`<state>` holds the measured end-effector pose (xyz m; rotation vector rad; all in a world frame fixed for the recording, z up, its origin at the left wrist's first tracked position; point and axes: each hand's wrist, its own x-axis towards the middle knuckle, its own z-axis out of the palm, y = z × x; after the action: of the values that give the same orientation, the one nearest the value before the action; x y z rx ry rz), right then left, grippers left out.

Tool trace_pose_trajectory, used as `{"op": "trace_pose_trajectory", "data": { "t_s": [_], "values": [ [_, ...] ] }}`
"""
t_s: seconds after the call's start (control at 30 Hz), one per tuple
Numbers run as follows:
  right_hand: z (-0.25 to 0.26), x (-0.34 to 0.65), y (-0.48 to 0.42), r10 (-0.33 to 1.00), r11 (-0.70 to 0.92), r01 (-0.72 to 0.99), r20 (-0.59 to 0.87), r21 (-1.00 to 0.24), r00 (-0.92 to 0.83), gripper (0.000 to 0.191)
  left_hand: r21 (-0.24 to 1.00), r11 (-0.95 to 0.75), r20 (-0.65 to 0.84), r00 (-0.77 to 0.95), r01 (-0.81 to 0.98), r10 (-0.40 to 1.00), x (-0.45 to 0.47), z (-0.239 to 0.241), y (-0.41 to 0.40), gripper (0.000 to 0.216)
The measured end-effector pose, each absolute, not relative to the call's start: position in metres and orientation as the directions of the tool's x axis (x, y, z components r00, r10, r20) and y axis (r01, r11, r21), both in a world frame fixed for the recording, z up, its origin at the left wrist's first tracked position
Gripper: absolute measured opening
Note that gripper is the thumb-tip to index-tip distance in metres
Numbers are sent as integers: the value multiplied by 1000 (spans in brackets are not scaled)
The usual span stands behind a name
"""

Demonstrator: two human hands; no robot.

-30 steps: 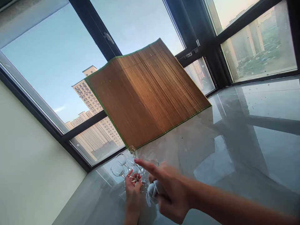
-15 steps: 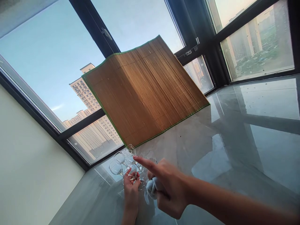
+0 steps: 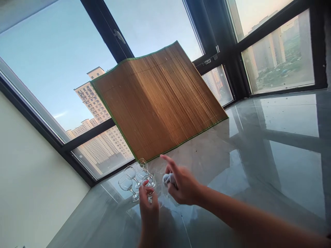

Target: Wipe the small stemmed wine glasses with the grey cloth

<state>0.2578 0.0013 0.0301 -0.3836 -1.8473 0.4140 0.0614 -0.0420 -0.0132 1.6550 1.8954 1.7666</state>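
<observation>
My left hand (image 3: pixel 148 198) is curled at the near side of a small cluster of clear stemmed wine glasses. A bit of glass shows between its fingers and thumb; most of that glass is hidden behind the hand. Just left of it stands a wine glass (image 3: pixel 126 183), upright on its foot, and other wine glasses (image 3: pixel 130 172) stand close behind, their outlines overlapping. To the right, my right hand (image 3: pixel 184 184) is closed on a bunched grey cloth (image 3: pixel 168 178), its index finger stretched out. The cloth is apart from the glasses.
A glossy grey tiled surface (image 3: pixel 207 213) spreads under the hands, with window reflections. A brown bamboo mat (image 3: pixel 160 103) with green edging leans against the window behind the glasses. Dark window frames (image 3: pixel 218 31) meet at the right corner; a pale wall (image 3: pixel 26 165) rises at left.
My right hand with the cloth has moved away from the glasses, farther back and right. My left hand has shifted slightly right relative to the glasses. The view has tilted a little.
</observation>
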Motion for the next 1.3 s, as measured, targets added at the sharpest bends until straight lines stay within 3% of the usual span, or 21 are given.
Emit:
{"op": "trace_pose_trajectory", "data": {
  "t_s": [0.07, 0.13, 0.23, 0.33, 0.53, 0.67, 0.73, 0.8, 0.93, 1.07, 1.3],
  "values": [
    [26, 259, 13, 575, 816, 197, 798, -544, -178, 87, 671, -237, 611, -343, 703, 713, 85, -7, -32, 43],
    [22, 261, 25, 654, 733, 306, 754, -608, -68, 83, 678, -197, 577, -347, 708, 740, 109, -4, -17, 44],
    [15, 263, 37, 683, 676, 386, 730, -628, -9, 80, 705, -157, 568, -418, 692, 709, 134, -8, 4, 45],
    [10, 259, 39, 632, 727, 369, 775, -579, -27, 76, 661, -197, 621, -380, 724, 686, 133, -18, 14, 46],
    [13, 243, 22, 388, 904, 212, 921, -372, -39, 74, 575, -177, 688, -354, 799, 634, 95, -22, 10, 47],
    [27, 230, 21, 266, 927, 306, 954, -216, -134, 75, 545, -265, 704, -263, 795, 659, 88, -17, 7, 37],
    [33, 222, 25, 279, 919, 345, 934, -192, -224, 76, 535, -301, 704, -220, 789, 676, 88, -16, 6, 27],
    [37, 215, 29, 355, 897, 356, 906, -261, -231, 77, 505, -313, 703, -173, 804, 690, 89, -15, 6, 25],
    [30, 212, 40, 493, 831, 353, 863, -431, -107, 70, 430, -273, 714, -139, 861, 687, 89, -20, 9, 42],
    [19, 222, 47, 525, 791, 402, 849, -462, -58, 61, 417, -220, 712, -166, 882, 682, 93, -25, 13, 52],
    [19, 228, 49, 557, 715, 487, 830, -501, 36, 68, 471, -190, 664, -205, 862, 719, 103, -30, 19, 48]
  ]
}}
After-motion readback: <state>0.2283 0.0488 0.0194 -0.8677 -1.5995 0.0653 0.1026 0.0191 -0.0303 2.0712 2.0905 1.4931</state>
